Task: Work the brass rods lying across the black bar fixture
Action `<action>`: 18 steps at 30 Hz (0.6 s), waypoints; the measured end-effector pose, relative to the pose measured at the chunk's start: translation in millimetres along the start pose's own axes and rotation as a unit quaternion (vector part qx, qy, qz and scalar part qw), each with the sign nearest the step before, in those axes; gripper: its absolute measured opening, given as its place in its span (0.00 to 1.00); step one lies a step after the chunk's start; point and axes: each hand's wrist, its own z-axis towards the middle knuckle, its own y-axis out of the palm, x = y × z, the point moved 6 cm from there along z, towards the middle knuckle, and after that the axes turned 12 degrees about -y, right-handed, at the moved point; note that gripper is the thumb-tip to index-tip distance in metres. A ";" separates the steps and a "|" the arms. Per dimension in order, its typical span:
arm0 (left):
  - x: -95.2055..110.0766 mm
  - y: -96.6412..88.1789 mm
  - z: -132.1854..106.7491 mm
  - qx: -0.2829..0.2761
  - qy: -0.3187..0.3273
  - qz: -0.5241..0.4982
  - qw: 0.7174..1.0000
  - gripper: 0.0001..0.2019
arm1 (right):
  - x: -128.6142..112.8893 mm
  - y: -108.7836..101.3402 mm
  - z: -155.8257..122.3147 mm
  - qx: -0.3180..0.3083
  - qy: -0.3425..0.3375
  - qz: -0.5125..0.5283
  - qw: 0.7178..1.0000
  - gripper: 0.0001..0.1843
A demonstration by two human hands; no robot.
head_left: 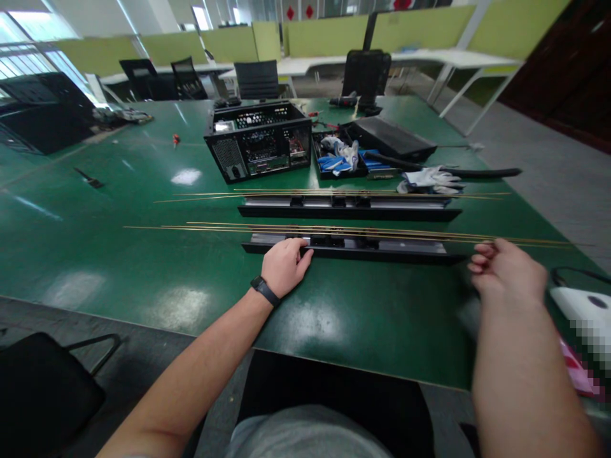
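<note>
Grey shirt is cropped, left grip clamps nearer rail, right grip is unclear.

- Office, with one table doing workshop duty.
- Office part: yellow-green partitions, white desks in front of them, black chairs, windows at far left.
- Workshop part: big green table, open-topped PC case, work gloves, loose brush.
- Same table: thin rods lengthwise over black rails. Bench work, not desk work.
</note>
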 end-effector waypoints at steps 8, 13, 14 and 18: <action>-1.4 1.3 -0.5 0.007 -0.001 -0.001 1.000 0.07 | -6.2 -2.8 -8.0 0.012 -0.003 -0.013 1.000 0.18; -0.8 0.7 -0.5 0.009 -0.002 0.001 1.000 0.07 | -2.9 6.1 -18.0 -0.022 -0.007 -0.026 0.999 0.15; -0.8 0.5 -0.4 0.010 -0.002 0.001 1.000 0.07 | -2.4 7.9 -20.1 -0.029 -0.008 -0.029 0.999 0.14; -1.0 1.1 0.0 0.006 -0.001 0.002 1.000 0.07 | -0.5 18.3 -31.6 -0.080 0.003 -0.033 0.996 0.13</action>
